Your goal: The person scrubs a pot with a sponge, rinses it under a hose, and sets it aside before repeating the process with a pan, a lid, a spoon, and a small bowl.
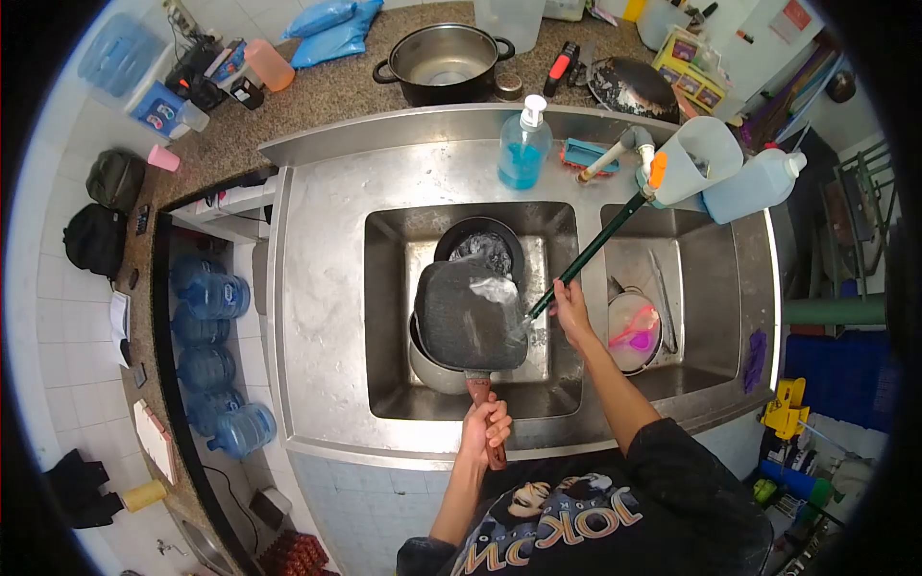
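My left hand (486, 425) is wrapped round the brown handle of a square dark grill pan (471, 331), which is held over the left sink basin (549, 384). White suds lie on the pan's upper part. In my right hand (570, 309) is a dark green hose (595, 248) running from the tap (642, 152); its end points at the pan's right side, where water shows. Beneath the pan, a round black pan (480, 240) with suds and a metal pot (434, 370) are partly hidden.
The right basin (715, 288) holds a pot with pink utensils (636, 331) and long tongs. Behind the basins stand a blue soap bottle (523, 154), a brush (588, 158), a white container (701, 154) and a blue jug (754, 187). A large pot (442, 62) sits farther back.
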{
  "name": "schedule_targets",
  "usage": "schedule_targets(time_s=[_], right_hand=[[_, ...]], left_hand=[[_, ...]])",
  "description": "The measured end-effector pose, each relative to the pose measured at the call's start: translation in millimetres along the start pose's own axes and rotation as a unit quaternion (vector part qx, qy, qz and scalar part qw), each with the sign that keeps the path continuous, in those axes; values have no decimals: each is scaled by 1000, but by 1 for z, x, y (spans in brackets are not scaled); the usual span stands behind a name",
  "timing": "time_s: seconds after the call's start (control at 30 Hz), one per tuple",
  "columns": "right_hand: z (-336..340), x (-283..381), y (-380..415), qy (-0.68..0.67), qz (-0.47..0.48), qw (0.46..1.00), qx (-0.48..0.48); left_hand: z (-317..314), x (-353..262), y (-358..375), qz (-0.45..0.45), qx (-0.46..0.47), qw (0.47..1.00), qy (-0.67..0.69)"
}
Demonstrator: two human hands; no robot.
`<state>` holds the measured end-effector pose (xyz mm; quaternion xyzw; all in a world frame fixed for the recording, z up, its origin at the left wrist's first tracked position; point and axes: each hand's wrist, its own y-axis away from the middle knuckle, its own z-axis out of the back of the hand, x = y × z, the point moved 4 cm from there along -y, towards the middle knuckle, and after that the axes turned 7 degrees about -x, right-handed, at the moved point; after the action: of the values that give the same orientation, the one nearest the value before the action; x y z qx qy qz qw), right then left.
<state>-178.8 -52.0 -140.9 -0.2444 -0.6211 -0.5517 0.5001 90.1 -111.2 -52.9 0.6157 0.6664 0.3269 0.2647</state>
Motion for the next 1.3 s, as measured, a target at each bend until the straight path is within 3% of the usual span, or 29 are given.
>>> schedule_targets(time_s=[0.1, 0.17, 0.3, 0.43, 0.63, 0.73, 0.8, 1.0, 1.3], right_hand=[[-14, -2, -15, -8, 13, 999, -39], [-25, -2, -25, -34, -29, 999, -24], [-40, 4, -37, -49, -12, 999, -10], [-49, 25, -18, -90, -32, 994, 59], [-36, 50, 24, -91, -53, 988, 111], [-26, 54, 39, -120, -80, 982, 126], [-21, 56, 46, -122, -97, 978, 141], [-27, 45, 36, -133, -72, 979, 140], [-23, 21, 25, -91, -73, 989, 86]], left_hand=[[-14, 6, 12, -17, -27, 998, -45], [-19, 8, 19, -50, -79, 989, -114], [-23, 13, 25, -73, -97, 976, -182], [-25, 7, 25, -46, -96, 976, -188], [-7, 4, 8, 82, 2, 992, -100], [-2, 14, -3, 148, 31, 988, -22], [0, 21, -8, 197, 99, 972, 79], [5, 26, -8, 211, 120, 959, 150], [16, 17, 11, 58, 1, 997, 47]])
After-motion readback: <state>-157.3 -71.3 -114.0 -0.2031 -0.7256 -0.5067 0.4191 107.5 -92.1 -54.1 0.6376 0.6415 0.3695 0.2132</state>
